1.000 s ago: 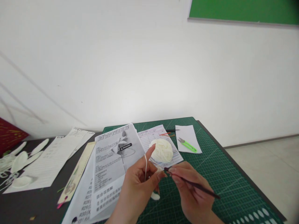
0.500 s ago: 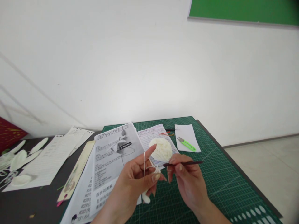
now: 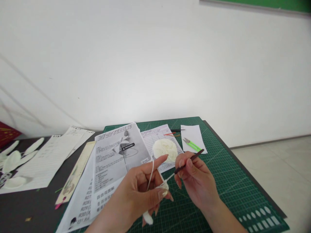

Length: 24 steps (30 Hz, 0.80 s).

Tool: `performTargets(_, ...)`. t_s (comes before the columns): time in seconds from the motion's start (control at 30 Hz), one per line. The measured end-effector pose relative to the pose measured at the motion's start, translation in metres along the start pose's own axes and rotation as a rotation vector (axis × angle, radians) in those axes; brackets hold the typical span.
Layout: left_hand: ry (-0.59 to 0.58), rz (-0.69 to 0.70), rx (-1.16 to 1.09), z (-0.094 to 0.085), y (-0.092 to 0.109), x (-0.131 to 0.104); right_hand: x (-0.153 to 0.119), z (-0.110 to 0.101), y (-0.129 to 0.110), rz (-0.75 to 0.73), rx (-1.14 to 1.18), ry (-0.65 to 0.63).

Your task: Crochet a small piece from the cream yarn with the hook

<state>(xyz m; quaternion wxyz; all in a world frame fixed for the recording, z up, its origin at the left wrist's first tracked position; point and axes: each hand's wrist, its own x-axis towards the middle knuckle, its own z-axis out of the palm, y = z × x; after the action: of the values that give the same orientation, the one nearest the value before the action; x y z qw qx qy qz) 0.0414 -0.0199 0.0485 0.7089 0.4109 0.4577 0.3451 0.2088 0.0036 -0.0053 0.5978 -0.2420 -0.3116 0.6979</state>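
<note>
My left hand [image 3: 145, 191] pinches a small piece of white crochet work [image 3: 165, 185] between thumb and fingers, its index finger stretched out with a strand of white yarn [image 3: 151, 173] running over it. Below the palm hangs a white end [image 3: 147, 218] of the piece. My right hand [image 3: 198, 181] grips a dark-handled crochet hook [image 3: 189, 161] like a pen, its thin shaft reaching left to the crochet work. Just behind the hands lies a ball of cream yarn [image 3: 165, 149] on a printed sheet.
Green thread snips [image 3: 191, 144] lie on white paper [image 3: 190, 129] at the back right of the green cutting mat [image 3: 233, 181]. Printed pattern sheets [image 3: 104, 161] and a decorated ruler-like strip [image 3: 75, 173] are to the left. White petal-shaped pieces [image 3: 12, 161] lie at far left.
The hook handle has swung from nearly level to slanting up to the right. Both hands sit slightly lower in view, and the camera view has shifted a little.
</note>
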Motion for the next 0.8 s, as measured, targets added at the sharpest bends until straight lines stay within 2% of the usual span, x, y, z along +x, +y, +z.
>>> performTargets(0.2, 0.045, -0.001, 0.03, 0.005, 0.001, -0.002, 0.0, -0.002, -0.007, -0.053, -0.07, -0.031)
performTargets(0.5, 0.018, -0.033, 0.028, 0.006, 0.005, -0.003, -0.001, -0.003, -0.014, -0.129, -0.152, -0.066)
performTargets(0.8, -0.03, -0.026, 0.022, 0.002, 0.002, -0.003, 0.001, -0.005, -0.011, -0.115, -0.114, -0.063)
